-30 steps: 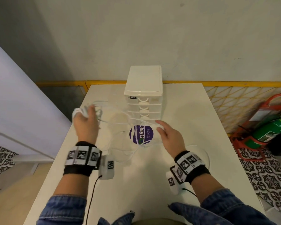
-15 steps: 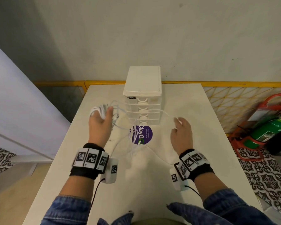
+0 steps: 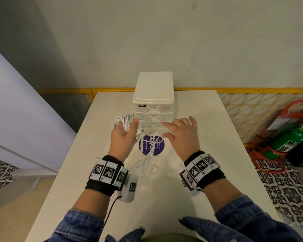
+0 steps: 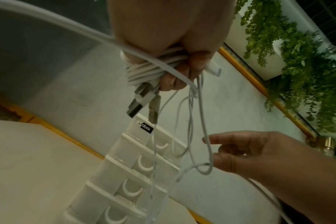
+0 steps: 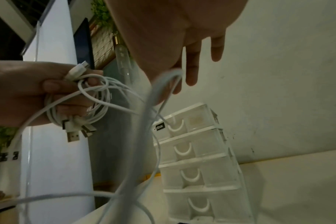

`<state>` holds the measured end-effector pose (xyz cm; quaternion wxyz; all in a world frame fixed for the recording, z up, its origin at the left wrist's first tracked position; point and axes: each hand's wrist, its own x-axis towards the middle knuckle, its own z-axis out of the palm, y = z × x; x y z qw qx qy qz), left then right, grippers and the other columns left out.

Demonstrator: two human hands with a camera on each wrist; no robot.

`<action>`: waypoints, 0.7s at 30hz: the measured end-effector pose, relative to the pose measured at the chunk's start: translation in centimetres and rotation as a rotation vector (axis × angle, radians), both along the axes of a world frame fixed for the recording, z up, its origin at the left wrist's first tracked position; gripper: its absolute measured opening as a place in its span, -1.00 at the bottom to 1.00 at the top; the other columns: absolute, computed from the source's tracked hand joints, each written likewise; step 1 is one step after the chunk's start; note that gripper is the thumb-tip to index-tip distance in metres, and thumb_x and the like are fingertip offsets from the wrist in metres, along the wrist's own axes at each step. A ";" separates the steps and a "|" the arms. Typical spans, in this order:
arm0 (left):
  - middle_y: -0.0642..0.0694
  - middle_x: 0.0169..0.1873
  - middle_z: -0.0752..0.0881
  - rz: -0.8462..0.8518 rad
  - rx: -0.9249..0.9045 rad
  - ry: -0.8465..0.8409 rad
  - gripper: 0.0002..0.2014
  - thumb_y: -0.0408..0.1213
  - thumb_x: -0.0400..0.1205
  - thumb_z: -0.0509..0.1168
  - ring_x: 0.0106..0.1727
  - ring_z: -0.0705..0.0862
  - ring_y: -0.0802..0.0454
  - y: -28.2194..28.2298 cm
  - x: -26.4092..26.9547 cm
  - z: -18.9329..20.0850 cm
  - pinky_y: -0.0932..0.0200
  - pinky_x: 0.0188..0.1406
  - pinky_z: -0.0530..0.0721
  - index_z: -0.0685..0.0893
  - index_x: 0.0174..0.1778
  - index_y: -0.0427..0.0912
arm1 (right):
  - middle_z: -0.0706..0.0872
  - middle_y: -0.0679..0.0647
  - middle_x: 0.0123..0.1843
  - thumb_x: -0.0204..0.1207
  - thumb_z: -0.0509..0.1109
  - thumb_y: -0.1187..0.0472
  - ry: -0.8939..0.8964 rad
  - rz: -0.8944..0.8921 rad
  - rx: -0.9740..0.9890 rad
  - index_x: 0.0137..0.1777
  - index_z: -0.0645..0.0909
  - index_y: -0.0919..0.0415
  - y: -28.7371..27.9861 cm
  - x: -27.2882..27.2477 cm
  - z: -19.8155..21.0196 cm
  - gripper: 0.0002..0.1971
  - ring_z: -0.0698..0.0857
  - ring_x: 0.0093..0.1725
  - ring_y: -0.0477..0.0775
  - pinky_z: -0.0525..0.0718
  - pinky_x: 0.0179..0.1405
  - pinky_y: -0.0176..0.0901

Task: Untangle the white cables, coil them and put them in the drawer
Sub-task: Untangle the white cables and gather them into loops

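Note:
My left hand [image 3: 123, 137] is raised in front of the white drawer unit [image 3: 153, 102] and grips a coil of white cables [image 3: 123, 122]. In the left wrist view the fingers wrap the coil [image 4: 153, 71], and USB plugs [image 4: 142, 103] hang below it. Loose strands drop from the coil to a tangle [image 3: 147, 165] on the table. My right hand [image 3: 184, 137] hovers close to the drawer fronts with its fingers spread. In the right wrist view a cable strand [image 5: 163, 81] runs over one finger. All drawers [image 5: 197, 159] look closed.
The white table [image 3: 217, 163] carries a round purple sticker [image 3: 151, 144] just before the drawer unit. A yellow rail [image 3: 252, 89] and a wall lie behind. A green fire extinguisher [image 3: 287, 142] in a red stand is on the floor at right.
The hands have come closer together. The left hand carried the coil right, toward the drawers. The right hand swung in from the right and spread its fingers.

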<state>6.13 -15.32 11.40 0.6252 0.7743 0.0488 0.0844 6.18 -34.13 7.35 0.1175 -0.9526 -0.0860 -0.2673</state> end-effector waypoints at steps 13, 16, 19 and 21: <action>-0.14 -0.41 0.50 0.070 0.323 0.010 -0.63 -0.05 0.69 0.22 -0.36 0.56 -0.10 2.1 0.6 -1.3 0.24 -0.52 0.44 0.42 -0.36 -0.20 | 0.68 0.05 0.11 0.61 0.20 0.15 0.446 0.094 0.166 0.43 0.46 -0.06 0.2 -0.9 0.1 -0.61 0.65 0.08 0.09 0.54 -0.05 -0.15; -0.22 -0.30 0.58 0.230 0.302 0.115 -0.66 -0.04 0.71 0.16 -0.23 0.63 -0.20 5.6 1.3 -1.9 0.26 -0.57 0.45 0.50 -0.16 -0.29 | 0.63 -0.14 -0.15 0.42 0.32 -0.30 0.440 -0.019 0.333 0.10 0.70 -0.21 -2.1 -1.0 0.7 -0.65 0.61 -0.11 -0.10 0.40 -0.24 -0.37; -0.33 -0.09 0.62 0.415 0.243 0.155 -0.67 -0.03 0.69 0.15 -0.11 0.62 -0.21 9.7 1.7 -2.4 0.12 -0.32 0.53 0.51 0.04 -0.29 | 0.75 -0.02 0.04 0.50 0.27 -0.24 0.385 -0.263 0.434 0.04 0.74 -0.04 -5.4 -0.7 -0.6 -0.63 0.67 0.07 0.03 0.45 -0.08 -0.26; -0.29 -0.10 0.64 0.504 0.155 0.167 -0.68 -0.03 0.67 0.17 -0.17 0.60 -0.13 11.5 1.7 -2.4 0.09 -0.30 0.52 0.52 0.05 -0.27 | 0.75 0.08 0.11 0.56 0.23 -0.19 0.346 -0.420 0.471 0.07 0.73 0.05 -7.2 -0.7 -1.7 -0.61 0.67 0.11 0.13 0.50 -0.01 -0.15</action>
